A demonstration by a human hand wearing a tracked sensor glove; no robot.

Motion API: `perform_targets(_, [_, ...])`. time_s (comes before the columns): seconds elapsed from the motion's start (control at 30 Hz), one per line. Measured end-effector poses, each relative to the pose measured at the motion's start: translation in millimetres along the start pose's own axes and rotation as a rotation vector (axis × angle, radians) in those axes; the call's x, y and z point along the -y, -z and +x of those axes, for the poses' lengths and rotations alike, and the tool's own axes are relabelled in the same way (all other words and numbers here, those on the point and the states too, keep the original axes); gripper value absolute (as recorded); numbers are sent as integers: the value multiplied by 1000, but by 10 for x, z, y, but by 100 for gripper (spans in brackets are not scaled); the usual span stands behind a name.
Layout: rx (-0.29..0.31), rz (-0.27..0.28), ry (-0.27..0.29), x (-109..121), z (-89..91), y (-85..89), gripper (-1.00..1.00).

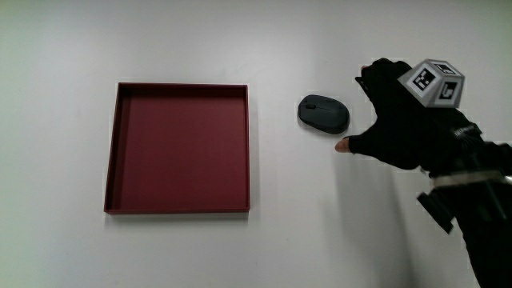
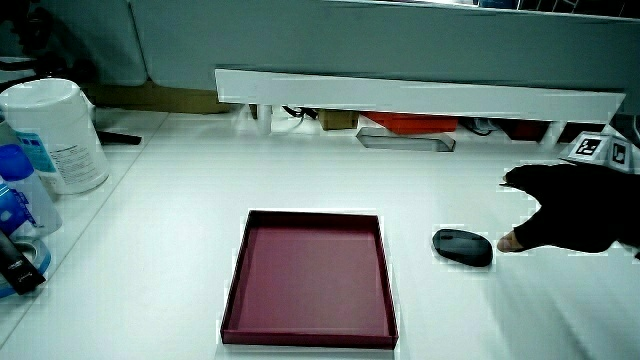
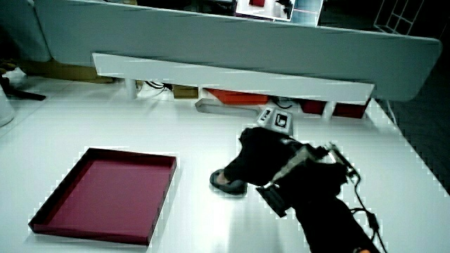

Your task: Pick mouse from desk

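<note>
A dark grey mouse (image 1: 324, 113) lies on the white desk beside the red tray (image 1: 112, 160). It shows in both side views, whole in one (image 2: 463, 246) and partly covered by the hand in another (image 3: 228, 183). The gloved hand (image 1: 382, 108) hovers beside the mouse, fingers spread and the thumb tip close to the mouse's edge, holding nothing. The patterned cube (image 1: 434, 82) sits on the hand's back. In a side view the hand (image 2: 545, 215) stands just apart from the mouse.
The shallow red tray (image 2: 235, 290) holds nothing. A white canister (image 2: 55, 135) and a blue bottle (image 2: 15, 205) stand at the table's edge in a side view. A low white partition (image 2: 420, 100) runs along the table's end.
</note>
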Motion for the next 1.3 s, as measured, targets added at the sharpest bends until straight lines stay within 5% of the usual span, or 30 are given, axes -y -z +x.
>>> perform_targets(0.03, [-59, -67, 75, -14, -28, -1, 0])
perform_targets(0.07, [-69, -81, 87, -53, -41, 4, 0])
perform_targets(0.13, [-25, -5, -17, -180, -32, 23, 0])
perform_targets(0.5, [-13, -39, 112, -646, 104, 250, 0])
perform_targets(0.57, [-25, -40, 101, -666, 81, 271, 0])
perform_targets(0.73, [22, -53, 162, -818, 128, 379, 0])
perform_targets(1.17, [50, -74, 186, -920, 93, 463, 0])
perform_targets(1.3, [57, -64, 186, -928, 71, 469, 21])
